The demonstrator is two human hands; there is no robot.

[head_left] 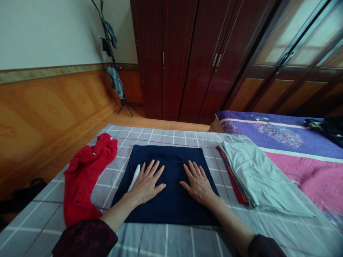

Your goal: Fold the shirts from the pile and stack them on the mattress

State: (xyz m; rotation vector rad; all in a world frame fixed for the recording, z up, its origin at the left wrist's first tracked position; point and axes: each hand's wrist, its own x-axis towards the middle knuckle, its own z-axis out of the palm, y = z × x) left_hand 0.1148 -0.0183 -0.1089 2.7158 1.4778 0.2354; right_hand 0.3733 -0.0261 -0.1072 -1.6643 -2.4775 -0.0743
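Observation:
A dark navy cloth [171,200] lies flat, in a roughly rectangular shape, on the grey checked bed cover [155,239]. My left hand [147,182] rests palm down on its left part, fingers spread. A white stripe or strip [135,177] shows beside that hand and is partly hidden by it. On the right part of the cloth lies my right hand [197,182], also palm down with its fingers apart. Neither hand grips anything.
A crumpled red garment [83,178] lies at the left. Folded pale green cloth [259,175] covers red cloth [237,182] at the right. Beyond are a purple and pink bed [284,139], a dark red wardrobe [177,60] and a coat stand [109,44].

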